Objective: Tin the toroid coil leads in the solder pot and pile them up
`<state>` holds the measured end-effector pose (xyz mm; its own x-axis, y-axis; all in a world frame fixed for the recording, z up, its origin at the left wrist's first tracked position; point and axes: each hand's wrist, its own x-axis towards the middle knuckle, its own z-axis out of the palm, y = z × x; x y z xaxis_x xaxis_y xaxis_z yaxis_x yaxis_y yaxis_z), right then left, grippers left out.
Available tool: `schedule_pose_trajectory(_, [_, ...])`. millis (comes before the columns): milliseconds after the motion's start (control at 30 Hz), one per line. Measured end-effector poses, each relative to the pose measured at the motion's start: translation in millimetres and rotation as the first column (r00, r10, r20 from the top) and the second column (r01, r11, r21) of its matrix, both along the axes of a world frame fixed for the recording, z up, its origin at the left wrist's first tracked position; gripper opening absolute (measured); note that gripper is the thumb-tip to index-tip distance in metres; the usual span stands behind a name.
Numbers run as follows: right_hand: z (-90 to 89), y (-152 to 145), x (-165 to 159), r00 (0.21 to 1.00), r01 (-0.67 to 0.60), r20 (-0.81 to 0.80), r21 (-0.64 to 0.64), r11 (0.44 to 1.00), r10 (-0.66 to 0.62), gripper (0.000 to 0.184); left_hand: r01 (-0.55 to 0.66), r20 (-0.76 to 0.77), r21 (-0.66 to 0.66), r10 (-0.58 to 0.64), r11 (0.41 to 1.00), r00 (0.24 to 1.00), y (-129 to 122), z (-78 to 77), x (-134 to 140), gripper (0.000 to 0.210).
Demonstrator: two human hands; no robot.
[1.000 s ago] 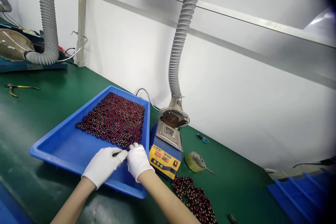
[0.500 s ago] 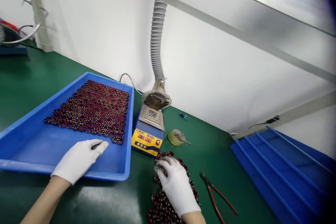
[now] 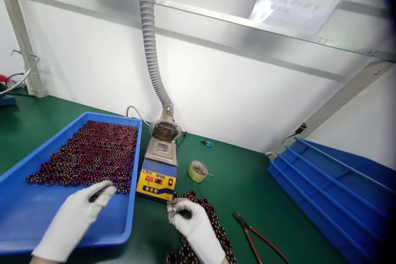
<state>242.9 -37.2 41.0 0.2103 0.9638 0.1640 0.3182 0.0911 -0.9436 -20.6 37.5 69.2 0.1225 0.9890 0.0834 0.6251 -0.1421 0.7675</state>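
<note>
In the head view my white-gloved left hand (image 3: pixel 76 214) is over the blue tray (image 3: pixel 128 214), its thumb and fingers pinched by the front edge of the rows of small dark-and-red ring coils (image 3: pixel 93 152). What those fingertips hold, if anything, is hidden. My right hand (image 3: pixel 196 222), gloved too, is raised in front of the yellow-fronted solder pot (image 3: pixel 157 183). Its fingertips close on a small ring coil (image 3: pixel 169 207), mostly covered by the glove. Under and beside that hand lies a pile of similar coils (image 3: pixel 218 227) on the green table.
A ducted fume hood (image 3: pixel 165 130) hangs over the pot. Right of it stands a yellow cup (image 3: pixel 197 172) with a small spoon in grey residue. Red-handled pliers (image 3: pixel 247 231) lie at front right. Stacked blue trays (image 3: pixel 328 189) lean at the right.
My right hand has lifted off the coil pile with a coil in its fingertips. My left hand has come up to the front row of coils. The view has shifted up and right.
</note>
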Motion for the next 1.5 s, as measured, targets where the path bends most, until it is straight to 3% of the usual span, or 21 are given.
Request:
schedule_pose_trajectory(67, [20.3,13,2,0.964,-0.038,-0.257,0.100,0.994,0.062,0.016,0.153,0.119,0.051,-0.158,0.987,0.980,-12,17.6,25,0.036])
schedule_pose_trajectory(133, [41.4,24,0,0.924,-0.041,-0.366,0.198,0.979,0.112,0.028,0.198,0.075,0.352,-0.238,0.915,0.968,-23,34.9,51,0.031])
schedule_pose_trajectory(200, [59.0,30,-6,0.896,-0.062,-0.409,0.271,0.961,0.173,0.039,0.238,-0.040,0.659,-0.283,0.714,0.958,-29,49.1,72,0.043])
schedule_pose_trajectory(267, [70.4,31,-13,0.873,-0.095,-0.429,0.313,0.945,0.230,0.037,0.195,-0.083,0.837,-0.233,0.511,0.969,-30,58.7,87,0.043])
schedule_pose_trajectory(300, [73.6,31,-17,0.864,-0.118,-0.434,0.320,0.940,0.256,0.033,0.160,-0.077,0.885,-0.202,0.438,0.976,-29,61.7,91,0.041])
schedule_pose_trajectory(367, [76.3,29,-23,0.850,-0.161,-0.430,0.334,0.929,0.303,0.026,0.105,-0.045,0.923,-0.166,0.369,0.985,-26,64.8,97,0.035])
schedule_pose_trajectory(467, [75.0,29,-29,0.826,-0.203,-0.432,0.371,0.906,0.361,0.026,0.095,-0.019,0.911,-0.189,0.401,0.982,-20,64.0,101,0.030])
schedule_pose_trajectory(533, [72.9,31,-32,0.798,-0.141,-0.505,0.374,0.917,0.329,0.027,0.104,-0.011,0.887,-0.203,0.450,0.979,-16,61.5,102,0.029])
schedule_pose_trajectory(600, [71.4,35,-33,0.759,-0.077,-0.587,0.348,0.934,0.281,0.027,0.104,-0.008,0.880,-0.204,0.463,0.979,-12,59.1,101,0.027])
schedule_pose_trajectory(700, [72.2,38,-30,0.766,-0.125,-0.560,0.351,0.928,0.315,0.026,0.136,-0.065,0.898,-0.181,0.418,0.981,-7,58.5,98,0.022])
schedule_pose_trajectory(800, [75.3,37,-21,0.849,-0.208,-0.377,0.405,0.890,0.370,0.022,0.203,-0.151,0.907,-0.165,0.369,0.975,-6,61.7,95,0.017])
schedule_pose_trajectory(900, [78.0,36,-16,0.916,-0.196,-0.231,0.459,0.866,0.330,0.021,0.252,-0.198,0.911,-0.189,0.326,0.962,-7,64.4,96,0.017])
schedule_pose_trajectory(967, [79.7,35,-17,0.923,-0.156,-0.242,0.472,0.867,0.298,0.013,0.274,-0.219,0.911,-0.202,0.309,0.955,-9,65.3,99,0.017])
schedule_pose_trajectory(1033, [81.3,35,-18,0.878,-0.112,-0.371,0.456,0.883,0.303,0.003,0.285,-0.227,0.908,-0.211,0.308,0.951,-11,66.4,100,0.014])
schedule_pose_trajectory(1133, [80.0,35,-19,0.658,-0.053,-0.692,0.351,0.935,0.297,0.012,0.289,-0.235,0.902,-0.196,0.319,0.952,-12,68.9,100,0.010])
schedule_pose_trajectory(1200, [74.4,37,-19,0.536,-0.004,-0.799,0.319,0.948,0.271,0.017,0.282,-0.238,0.904,-0.172,0.321,0.956,-11,70.1,98,0.010])
schedule_pose_trajectory(1267, [65.8,40,-22,0.546,0.005,-0.796,0.315,0.949,0.262,0.021,0.276,-0.240,0.910,-0.148,0.310,0.959,-10,70.0,96,0.011])
schedule_pose_trajectory(1367, [55.1,41,-34,0.649,-0.021,-0.731,0.261,0.965,0.212,0.029,0.274,-0.246,0.919,-0.131,0.283,0.960,-9,68.0,94,0.016])
schedule_pose_trajectory(1433, [53.0,39,-43,0.677,-0.017,-0.711,0.240,0.971,0.188,0.029,0.281,-0.234,0.899,-0.173,0.336,0.957,-9,66.6,92,0.025])
schedule_pose_trajectory(1500, [54.0,37,-46,0.669,-0.007,-0.720,0.240,0.971,0.183,0.028,0.307,-0.194,0.836,-0.277,0.456,0.941,-11,65.8,91,0.033])
